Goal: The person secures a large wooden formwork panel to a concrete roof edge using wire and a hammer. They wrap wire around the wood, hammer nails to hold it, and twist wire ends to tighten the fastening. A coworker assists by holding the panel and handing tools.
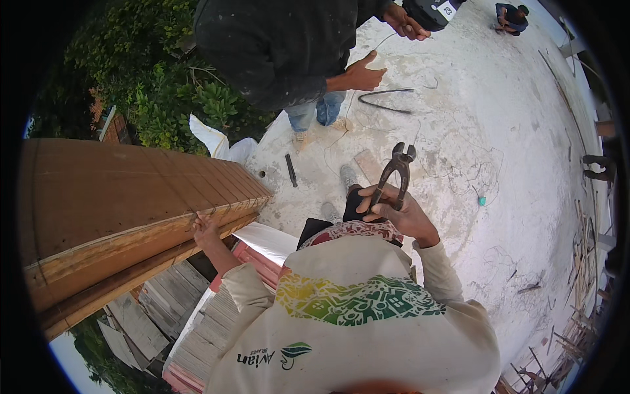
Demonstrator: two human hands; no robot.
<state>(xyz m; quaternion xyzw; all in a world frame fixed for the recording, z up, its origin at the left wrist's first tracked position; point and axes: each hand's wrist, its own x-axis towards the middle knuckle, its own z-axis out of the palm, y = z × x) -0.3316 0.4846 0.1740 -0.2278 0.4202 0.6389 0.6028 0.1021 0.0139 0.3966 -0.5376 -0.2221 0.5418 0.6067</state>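
Note:
My right hand (pixel 410 213) is closed around the handles of metal pincers (pixel 396 172), their jaws pointing up and away from me. To the left stands a tall brown wooden formwork box (pixel 111 197), bound with thin wires. My left hand (pixel 209 235) reaches to its near edge, fingertips pinched on a tie wire (pixel 195 215) at the timber. The wire's end is too small to make out. Facing me, a co-worker in a dark jacket (pixel 282 52) holds a thin wire (pixel 387 41) between their two hands.
On the pale concrete floor (pixel 459 262) lie a bent dark wire bundle (pixel 386 102), a dark bar (pixel 291 170), a flat wood piece (pixel 371 165) and loose wire. Timber sticks (pixel 581 256) are heaped at far right. A person crouches (pixel 510 18) at upper right. Roofs (pixel 167 295) show lower left.

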